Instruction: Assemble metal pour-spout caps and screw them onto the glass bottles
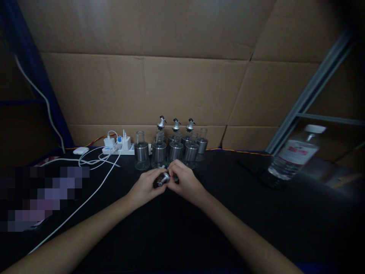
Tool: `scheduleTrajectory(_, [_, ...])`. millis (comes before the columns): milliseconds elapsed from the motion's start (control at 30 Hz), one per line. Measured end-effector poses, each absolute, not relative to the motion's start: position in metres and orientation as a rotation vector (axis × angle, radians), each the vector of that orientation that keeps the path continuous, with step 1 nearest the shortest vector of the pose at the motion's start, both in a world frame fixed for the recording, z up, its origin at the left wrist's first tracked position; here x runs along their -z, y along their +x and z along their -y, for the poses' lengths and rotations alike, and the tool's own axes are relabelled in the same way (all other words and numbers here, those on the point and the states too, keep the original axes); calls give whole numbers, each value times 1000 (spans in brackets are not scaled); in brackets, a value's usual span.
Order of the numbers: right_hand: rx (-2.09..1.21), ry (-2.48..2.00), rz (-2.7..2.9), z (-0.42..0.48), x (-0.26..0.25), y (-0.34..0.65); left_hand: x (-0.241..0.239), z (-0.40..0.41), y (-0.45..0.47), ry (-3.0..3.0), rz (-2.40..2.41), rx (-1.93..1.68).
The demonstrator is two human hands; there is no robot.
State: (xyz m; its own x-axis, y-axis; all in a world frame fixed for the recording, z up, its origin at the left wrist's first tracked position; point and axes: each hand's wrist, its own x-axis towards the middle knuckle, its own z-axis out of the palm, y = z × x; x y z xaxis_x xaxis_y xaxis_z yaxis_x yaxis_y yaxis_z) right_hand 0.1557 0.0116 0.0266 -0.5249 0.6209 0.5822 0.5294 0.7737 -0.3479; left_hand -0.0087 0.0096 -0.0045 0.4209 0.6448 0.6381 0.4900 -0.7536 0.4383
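My left hand (146, 186) is closed round a small shiny silver pourer spout (163, 179) with a dark end, held low over the black tabletop. My right hand (182, 178) meets it from the right, thumb and fingertips pinched against the spout's right end; a small dark part shows between them, too hidden to name. Just beyond both hands stand several glass bottles (142, 154) with brushed metal sleeves and open necks. In the back row, 3 of the bottles carry silver pourer spouts (176, 124) with black flaps.
A white power strip (134, 149) with chargers and looping white cables (99, 182) lies at the left, near a pixelated patch. A clear water bottle (296, 152) stands at the right. Cardboard (171, 87) walls the back of the black table (159, 236).
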Motion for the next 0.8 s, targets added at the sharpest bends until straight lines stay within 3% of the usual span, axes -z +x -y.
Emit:
scheduleTrajectory(367, [89,-793,2494,-8,-32,158,12,-16,-7,1859,-772,-929])
scheduleTrajectory(800, [434,-1029,2525,-6,-29,154,13,-16,0,2065,-988,-900])
